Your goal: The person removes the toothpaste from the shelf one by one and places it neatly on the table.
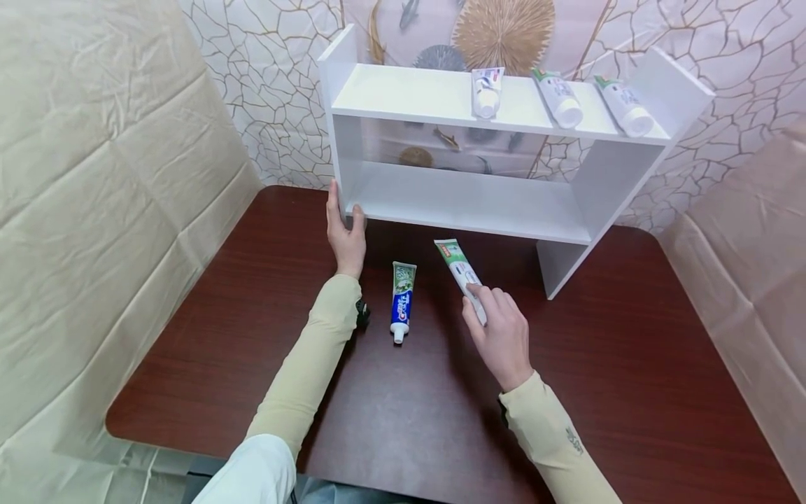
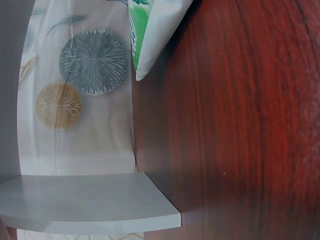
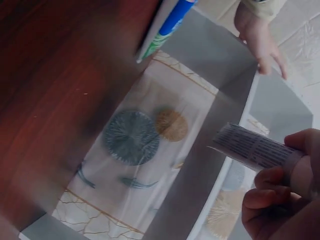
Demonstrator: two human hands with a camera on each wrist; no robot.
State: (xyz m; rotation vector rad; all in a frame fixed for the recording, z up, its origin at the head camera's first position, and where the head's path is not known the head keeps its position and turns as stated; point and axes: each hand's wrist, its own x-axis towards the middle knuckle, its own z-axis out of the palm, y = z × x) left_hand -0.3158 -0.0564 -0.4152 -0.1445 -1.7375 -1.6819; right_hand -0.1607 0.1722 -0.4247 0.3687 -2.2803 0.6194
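A dark red, wood-grained table (image 1: 409,420) is filling the foreground; at its twelve o'clock a white, two-tier board shelf (image 1: 466,197) is standing; a left hand (image 1: 348,241) is gripping the shelf at its eight o'clock; a right hand (image 1: 504,336) is pinching a long green-and-white toothpaste tube (image 1: 460,269) above the table, pointing it toward eleven o'clock; a slim blue-and-green toothpaste tube (image 1: 403,301) is lying at the right hand's nine-to-ten o'clock; the step in hand appears to be carrying the pinched tube, the next move seemingly calling for raising it shelfward.
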